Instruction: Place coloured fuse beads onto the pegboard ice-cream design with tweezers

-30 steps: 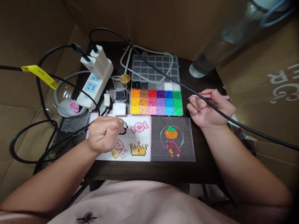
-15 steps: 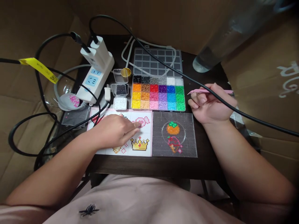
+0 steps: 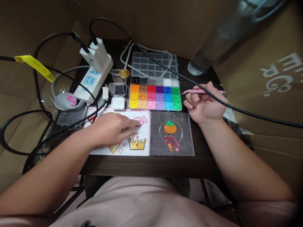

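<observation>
My left hand (image 3: 113, 128) lies on the pattern sheet (image 3: 142, 146), its fingers stretched out flat and the fingertips touching the pink candy picture (image 3: 141, 120). It holds nothing. My right hand (image 3: 204, 107) hovers right of the bead box (image 3: 155, 93), closed on pink tweezers (image 3: 196, 91) whose tips point left. A clear pegboard (image 3: 172, 133) lies between the hands, carrying an orange bead fruit and a red and pink bead figure.
A white power strip (image 3: 94, 75) with plugs and black cables sits at the back left. Small boxes of black and white beads (image 3: 117, 96) stand beside the bead box. A clear bottle (image 3: 203, 60) stands at the back right. A black cable (image 3: 248, 113) crosses over my right hand.
My left hand was a fist over the sheet; it has opened and reached right until its fingers rest on the candy picture. The right hand stays on the tweezers.
</observation>
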### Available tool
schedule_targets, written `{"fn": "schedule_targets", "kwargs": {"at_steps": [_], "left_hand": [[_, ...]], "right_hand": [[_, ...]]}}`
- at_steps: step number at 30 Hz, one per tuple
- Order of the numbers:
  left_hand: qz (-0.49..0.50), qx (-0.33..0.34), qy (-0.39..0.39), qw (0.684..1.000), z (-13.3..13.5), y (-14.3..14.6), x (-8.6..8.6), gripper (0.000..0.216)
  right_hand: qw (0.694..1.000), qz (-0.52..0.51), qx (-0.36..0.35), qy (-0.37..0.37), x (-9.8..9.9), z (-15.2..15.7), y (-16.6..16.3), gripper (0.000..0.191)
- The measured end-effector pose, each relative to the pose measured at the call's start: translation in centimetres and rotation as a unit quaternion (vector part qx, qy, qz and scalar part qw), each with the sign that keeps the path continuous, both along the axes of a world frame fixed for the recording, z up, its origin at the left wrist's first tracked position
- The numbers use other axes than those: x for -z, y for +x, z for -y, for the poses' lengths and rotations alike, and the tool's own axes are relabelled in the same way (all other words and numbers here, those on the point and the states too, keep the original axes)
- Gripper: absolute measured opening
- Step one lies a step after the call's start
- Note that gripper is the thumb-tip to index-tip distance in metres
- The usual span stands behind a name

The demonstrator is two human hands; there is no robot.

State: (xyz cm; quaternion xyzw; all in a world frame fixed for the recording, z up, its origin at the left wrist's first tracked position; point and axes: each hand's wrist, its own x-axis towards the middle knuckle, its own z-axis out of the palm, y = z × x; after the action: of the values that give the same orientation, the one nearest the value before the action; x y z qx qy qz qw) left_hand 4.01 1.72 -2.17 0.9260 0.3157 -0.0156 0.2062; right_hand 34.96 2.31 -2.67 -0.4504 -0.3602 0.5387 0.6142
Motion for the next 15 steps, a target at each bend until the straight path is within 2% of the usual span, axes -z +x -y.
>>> {"fn": "schedule_targets", "kwargs": {"at_steps": [7, 15], "left_hand": [[0.026, -0.006, -0.011, 1.000, -0.33, 0.09, -0.15, 0.035], [0.039, -0.029, -0.018, 0.999, -0.35, 0.10, -0.13, 0.031]], "right_hand": [[0.997, 0.026, 0.061, 0.046, 0.19, -0.12, 0.04, 0.030], [0.995, 0.055, 0.083, 0.017, 0.62, 0.04, -0.25, 0.026]]}}
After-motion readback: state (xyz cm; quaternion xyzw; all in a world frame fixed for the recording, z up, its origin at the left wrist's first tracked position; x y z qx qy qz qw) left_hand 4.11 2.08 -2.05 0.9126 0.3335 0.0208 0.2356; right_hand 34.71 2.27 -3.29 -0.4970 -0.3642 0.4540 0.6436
